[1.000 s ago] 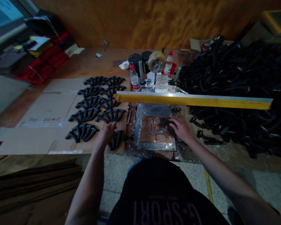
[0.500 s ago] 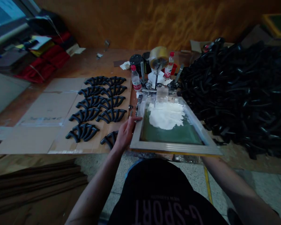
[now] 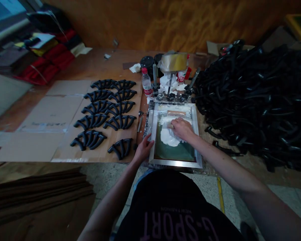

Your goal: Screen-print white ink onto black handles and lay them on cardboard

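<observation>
Dim, cool illumination; the window (image 3: pixel 7 12), far left of and beyond the right hand's (image 3: pixel 182 130) grip, glows blue. Soft glare marks the metal frame (image 3: pixel 175 163) around it; rightward, the black heap (image 3: pixel 256 100) lies in shadow. Detail softens, stretching toward the margins.

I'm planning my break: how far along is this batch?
Likely done: the black curved parts in neat rows on the cardboard. In hand: the right hand grips a small tool over white paste in the frame; the left hand is at its edge. Apparently left: the large jumbled heap of similar parts.
</observation>
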Demonstrator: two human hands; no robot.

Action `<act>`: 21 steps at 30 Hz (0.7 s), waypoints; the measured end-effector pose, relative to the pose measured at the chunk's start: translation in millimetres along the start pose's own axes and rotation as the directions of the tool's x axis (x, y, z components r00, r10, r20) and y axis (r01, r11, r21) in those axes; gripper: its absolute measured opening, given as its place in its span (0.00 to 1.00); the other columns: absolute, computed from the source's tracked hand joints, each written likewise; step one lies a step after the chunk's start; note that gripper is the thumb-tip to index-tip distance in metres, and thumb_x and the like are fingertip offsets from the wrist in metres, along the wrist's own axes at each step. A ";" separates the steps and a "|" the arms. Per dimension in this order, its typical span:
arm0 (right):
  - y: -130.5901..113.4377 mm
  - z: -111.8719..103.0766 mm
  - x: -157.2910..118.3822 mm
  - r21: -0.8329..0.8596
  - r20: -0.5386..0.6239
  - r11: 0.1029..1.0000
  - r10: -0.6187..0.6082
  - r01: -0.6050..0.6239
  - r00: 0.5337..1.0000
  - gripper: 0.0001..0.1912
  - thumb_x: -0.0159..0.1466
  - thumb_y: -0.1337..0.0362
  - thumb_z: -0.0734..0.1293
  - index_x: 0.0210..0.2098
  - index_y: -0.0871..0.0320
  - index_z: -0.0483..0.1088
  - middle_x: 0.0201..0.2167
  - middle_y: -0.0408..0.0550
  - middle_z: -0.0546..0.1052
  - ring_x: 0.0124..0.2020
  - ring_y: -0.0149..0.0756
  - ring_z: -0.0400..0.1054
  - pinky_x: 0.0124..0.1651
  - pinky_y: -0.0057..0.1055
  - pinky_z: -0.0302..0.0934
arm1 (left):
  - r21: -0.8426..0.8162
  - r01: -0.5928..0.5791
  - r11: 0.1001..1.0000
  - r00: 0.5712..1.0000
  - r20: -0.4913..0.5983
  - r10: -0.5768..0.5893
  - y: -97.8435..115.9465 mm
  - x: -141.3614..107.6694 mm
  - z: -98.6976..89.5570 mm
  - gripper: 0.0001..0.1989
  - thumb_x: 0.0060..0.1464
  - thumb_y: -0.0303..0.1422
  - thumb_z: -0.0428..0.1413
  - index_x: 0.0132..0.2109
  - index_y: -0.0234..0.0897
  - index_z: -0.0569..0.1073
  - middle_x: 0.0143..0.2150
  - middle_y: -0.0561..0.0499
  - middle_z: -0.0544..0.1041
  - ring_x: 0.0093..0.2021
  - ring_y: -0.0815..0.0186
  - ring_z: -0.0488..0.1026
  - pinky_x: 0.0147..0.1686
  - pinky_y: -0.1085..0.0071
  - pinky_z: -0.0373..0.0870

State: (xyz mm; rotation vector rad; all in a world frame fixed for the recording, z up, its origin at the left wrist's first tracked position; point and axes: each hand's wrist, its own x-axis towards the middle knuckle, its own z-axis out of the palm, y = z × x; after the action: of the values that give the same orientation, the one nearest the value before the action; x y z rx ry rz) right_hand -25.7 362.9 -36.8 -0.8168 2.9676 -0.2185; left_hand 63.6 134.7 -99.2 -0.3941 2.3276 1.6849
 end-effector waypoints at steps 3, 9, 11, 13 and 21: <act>-4.0 4.1 -33.3 -0.003 0.047 0.967 -0.255 0.255 0.966 0.12 0.60 0.74 0.59 0.39 0.60 0.72 0.37 0.54 0.74 0.42 0.42 0.64 0.42 0.34 0.56 | 0.050 -0.031 0.998 0.999 0.014 0.031 -5.5 1.4 -0.1 0.29 0.55 0.42 0.55 0.63 0.39 0.66 0.28 0.55 0.70 0.27 0.70 0.67 0.28 0.75 0.62; 2.8 -5.4 -35.6 0.176 0.038 0.921 -0.358 0.347 0.933 0.09 0.57 0.73 0.62 0.32 0.56 0.70 0.31 0.47 0.73 0.38 0.39 0.64 0.39 0.31 0.55 | 0.019 0.002 1.000 1.000 -0.013 -0.002 1.4 -1.0 -0.2 0.29 0.53 0.41 0.57 0.61 0.39 0.68 0.26 0.56 0.70 0.26 0.69 0.66 0.27 0.75 0.62; 1.2 1.1 -34.0 0.146 -0.038 0.950 -0.274 0.277 0.961 0.10 0.58 0.73 0.61 0.35 0.57 0.71 0.33 0.49 0.74 0.39 0.40 0.64 0.40 0.33 0.56 | 0.009 0.018 1.000 1.000 -0.019 -0.018 5.4 -2.9 -0.7 0.29 0.52 0.40 0.57 0.61 0.39 0.68 0.25 0.56 0.70 0.26 0.69 0.66 0.27 0.75 0.62; -1.8 11.3 -41.2 0.106 -0.092 0.950 -0.285 0.294 0.954 0.14 0.58 0.75 0.59 0.40 0.60 0.72 0.37 0.53 0.75 0.42 0.42 0.64 0.43 0.35 0.57 | 0.013 0.015 1.000 1.000 -0.015 -0.015 7.8 -4.4 -1.0 0.29 0.52 0.40 0.58 0.61 0.38 0.68 0.25 0.56 0.70 0.25 0.70 0.66 0.28 0.75 0.62; 3.8 -11.4 -13.0 0.203 -0.135 0.967 -0.131 0.157 0.982 0.16 0.64 0.63 0.64 0.51 0.56 0.72 0.42 0.51 0.77 0.45 0.41 0.68 0.47 0.34 0.61 | -0.038 0.014 0.999 0.999 0.035 -0.012 22.1 -9.0 -9.1 0.32 0.52 0.41 0.58 0.63 0.37 0.66 0.22 0.59 0.67 0.22 0.72 0.64 0.25 0.76 0.60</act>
State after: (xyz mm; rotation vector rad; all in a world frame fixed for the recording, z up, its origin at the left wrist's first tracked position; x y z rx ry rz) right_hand -17.5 374.1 -25.9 -1.0238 2.9236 -0.6022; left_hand 63.9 133.3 -73.7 -0.3828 2.2665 1.7181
